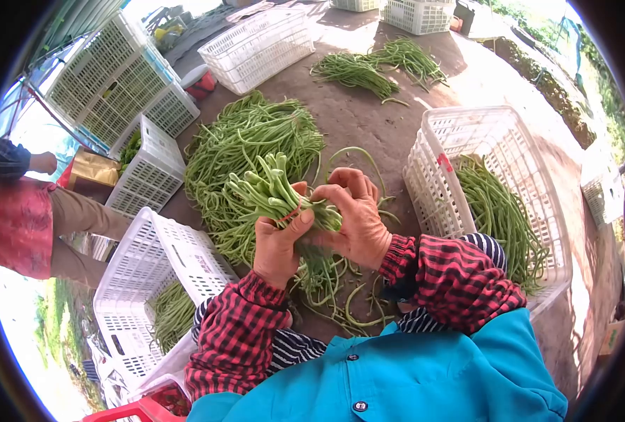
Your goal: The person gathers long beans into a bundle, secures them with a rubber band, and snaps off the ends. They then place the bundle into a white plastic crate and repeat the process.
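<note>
A bundle of long green beans [270,186] is gripped by my left hand [277,243], its thick ends pointing up and away from me. Around the bundle runs a thin reddish band [289,216], near my left thumb. My right hand [358,219] is against the bundle's right side, fingers curled and pinched close to the band; whether they hold the band or the beans I cannot make out. Beyond and below the hands spreads a large heap of long beans [256,133] on the ground. A few loose beans [348,295] lie in front of me.
White plastic crates with beans stand at my right [460,197] and left [196,253]. Another white crate [256,53] is behind the heap, near a smaller bean pile [358,74]. Stacked crates [108,77] rise at far left, where another person [21,218] stands.
</note>
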The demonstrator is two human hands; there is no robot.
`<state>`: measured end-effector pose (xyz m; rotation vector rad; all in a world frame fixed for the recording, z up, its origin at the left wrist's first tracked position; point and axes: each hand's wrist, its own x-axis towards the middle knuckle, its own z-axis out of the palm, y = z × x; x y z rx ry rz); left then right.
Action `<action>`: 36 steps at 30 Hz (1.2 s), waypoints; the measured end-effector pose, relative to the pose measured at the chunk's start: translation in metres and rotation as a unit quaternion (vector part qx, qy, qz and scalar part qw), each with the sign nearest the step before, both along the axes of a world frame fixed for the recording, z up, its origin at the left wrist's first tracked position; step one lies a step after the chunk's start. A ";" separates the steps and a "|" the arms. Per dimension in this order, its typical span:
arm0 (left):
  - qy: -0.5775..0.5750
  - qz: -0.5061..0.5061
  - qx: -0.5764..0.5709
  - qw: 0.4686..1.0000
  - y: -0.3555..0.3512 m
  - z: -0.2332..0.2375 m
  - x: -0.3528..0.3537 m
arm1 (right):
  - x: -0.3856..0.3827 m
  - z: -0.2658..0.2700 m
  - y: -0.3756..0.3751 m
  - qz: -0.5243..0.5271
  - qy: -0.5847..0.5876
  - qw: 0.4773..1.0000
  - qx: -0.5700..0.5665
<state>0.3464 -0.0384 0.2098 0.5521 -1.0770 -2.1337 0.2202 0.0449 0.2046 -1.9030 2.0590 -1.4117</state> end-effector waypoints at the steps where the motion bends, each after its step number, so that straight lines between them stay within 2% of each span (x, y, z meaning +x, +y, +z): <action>1: 0.022 -0.001 -0.019 1.000 0.002 0.002 0.000 | -0.001 0.000 0.000 -0.004 -0.003 1.000 0.005; 6: 0.042 -0.008 -0.017 0.999 -0.001 -0.008 0.003 | -0.009 0.003 -0.002 -0.002 0.014 1.000 -0.007; 8: 0.019 -0.042 -0.014 0.999 -0.004 -0.011 0.005 | -0.016 -0.002 -0.005 0.088 -0.044 0.995 -0.020; 9: 0.019 -0.044 -0.014 0.999 -0.005 -0.010 0.006 | -0.017 -0.006 -0.009 0.142 -0.130 0.980 -0.043; 10: 0.014 -0.054 -0.021 0.998 -0.005 -0.006 0.007 | -0.019 -0.007 -0.008 0.141 -0.130 0.980 -0.044; 12: 0.009 -0.065 -0.028 0.997 -0.003 0.000 0.009 | -0.020 0.002 -0.003 0.163 -0.221 0.958 0.087; 19: -0.002 -0.096 0.019 0.995 -0.006 -0.002 0.013 | -0.024 -0.006 -0.009 0.229 -0.187 0.953 0.063; 21: -0.005 -0.093 0.036 0.995 -0.007 -0.009 0.015 | -0.017 -0.008 -0.010 0.237 -0.097 0.966 0.041; 22: 0.003 -0.089 0.061 0.994 -0.008 -0.016 0.015 | -0.017 -0.007 -0.010 0.239 -0.097 0.965 0.040; 24: 0.011 -0.084 0.086 0.993 -0.009 -0.018 0.016 | -0.018 -0.002 -0.009 0.267 -0.112 0.952 0.100; 31: 0.027 -0.125 0.121 0.984 -0.013 -0.020 0.019 | -0.028 -0.004 -0.011 0.342 -0.112 0.927 0.109; 36: 0.034 -0.137 0.132 0.981 -0.012 -0.020 0.019 | -0.033 0.002 -0.008 0.374 -0.097 0.909 0.157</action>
